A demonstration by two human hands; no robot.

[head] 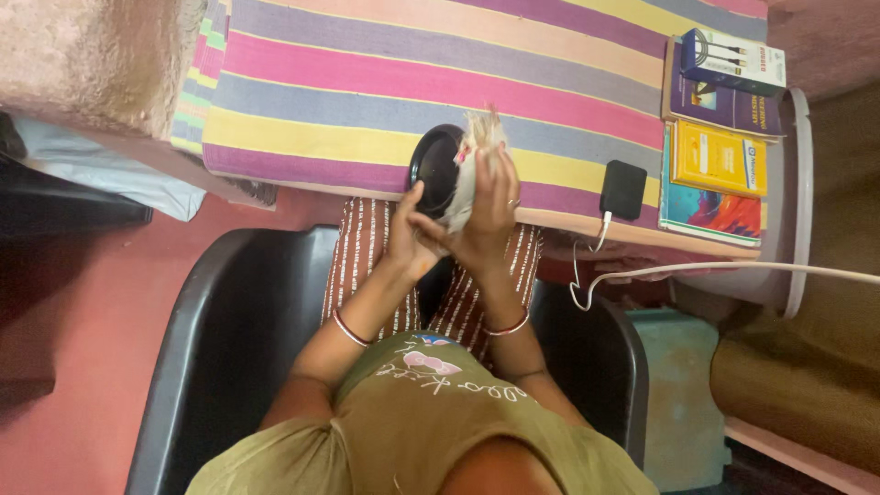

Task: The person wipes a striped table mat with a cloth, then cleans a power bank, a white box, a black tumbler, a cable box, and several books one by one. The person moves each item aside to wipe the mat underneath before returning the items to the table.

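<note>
both hands up at centre frame, just above the table edge. right hand point(492, 206) wrapped around a small pale fibrous bundle point(475, 151), fingers together and clamped on it, frayed tips sticking out the top toward upper centre. a bit of red shows on the bundle's left side, can't tell what it is. left hand point(410, 240) sits just left of and below the right, palm touching the right hand's heel, thumb raised, fingers pressed in against the bundle's lower end; can't tell whether they actually grip it. behind the hands, a round black dish point(434, 165) on the striped cloth point(367, 82) covering the table, partly hidden by the bundle. right of centre, a black charger block point(623, 190) on the cloth near the edge, white cable point(697, 269) running off to the right side of the frame. upper right: stack of books point(720, 156) with a small box point(733, 62) on top. i'm seated in a black chair point(229, 339), lower half of frame.
</note>
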